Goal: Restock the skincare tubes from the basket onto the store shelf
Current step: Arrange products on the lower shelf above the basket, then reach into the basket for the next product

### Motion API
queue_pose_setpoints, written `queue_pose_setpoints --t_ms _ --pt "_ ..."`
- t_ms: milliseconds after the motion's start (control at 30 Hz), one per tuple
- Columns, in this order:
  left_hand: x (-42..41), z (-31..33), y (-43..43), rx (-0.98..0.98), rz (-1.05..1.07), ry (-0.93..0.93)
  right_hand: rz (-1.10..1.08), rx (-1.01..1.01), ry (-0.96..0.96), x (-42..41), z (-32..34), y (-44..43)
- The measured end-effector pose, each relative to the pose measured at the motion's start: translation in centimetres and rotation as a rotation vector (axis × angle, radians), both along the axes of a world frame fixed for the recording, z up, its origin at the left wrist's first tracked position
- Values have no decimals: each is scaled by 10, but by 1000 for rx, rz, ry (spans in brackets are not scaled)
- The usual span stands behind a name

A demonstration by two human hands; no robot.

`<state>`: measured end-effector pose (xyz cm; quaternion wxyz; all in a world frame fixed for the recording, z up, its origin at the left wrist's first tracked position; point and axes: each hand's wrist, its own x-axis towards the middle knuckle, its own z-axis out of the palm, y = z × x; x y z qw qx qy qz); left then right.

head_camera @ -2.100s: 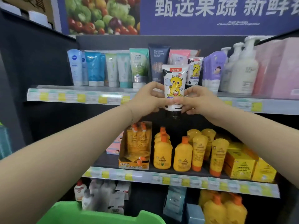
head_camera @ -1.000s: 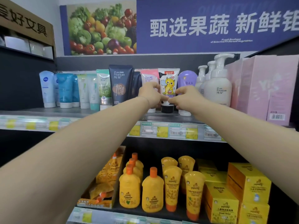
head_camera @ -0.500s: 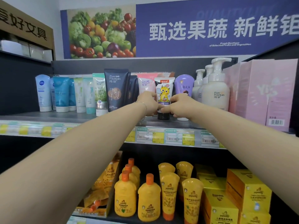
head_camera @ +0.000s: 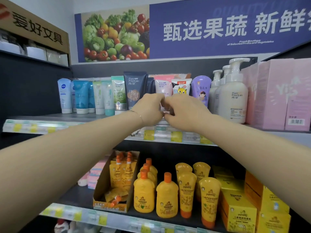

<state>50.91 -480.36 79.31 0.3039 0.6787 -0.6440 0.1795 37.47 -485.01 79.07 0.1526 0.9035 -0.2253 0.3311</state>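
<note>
The white tube with a yellow dragon [head_camera: 181,88] stands on the upper shelf [head_camera: 50,117] between a pink tube [head_camera: 162,86] and a purple tube [head_camera: 202,91]. Its lower half is hidden behind my right hand [head_camera: 183,111]. My left hand [head_camera: 149,109] and my right hand meet fingertip to fingertip in front of the pink tube, and their curled fingers pinch its lower part. A dark blue tube [head_camera: 134,89] stands just left of my left hand. The basket is out of view.
Several blue, white and green tubes [head_camera: 90,96] fill the shelf's left part. White pump bottles [head_camera: 233,96] and pink boxes [head_camera: 277,96] stand at the right. Yellow bottles [head_camera: 166,197], tubes and boxes fill the lower shelf.
The dragon tube went from in front of the shelf to standing on it. Both hands then slid left off it to the pink tube beside it. The camera tilted up.
</note>
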Motion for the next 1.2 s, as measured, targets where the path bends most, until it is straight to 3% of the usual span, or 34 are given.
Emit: queue_pose_setpoints --t_ms 333,533,1000,1200 --pt "60 -35 85 -196 221 -417 155 -133 5 48 -40 41" --pt "103 -71 123 -138 222 -531 247 -145 -8 88 -71 72" --pt "177 -181 202 72 175 -438 259 78 51 170 -176 143" --pt "199 -236 227 181 123 -369 226 191 174 182 -239 174"
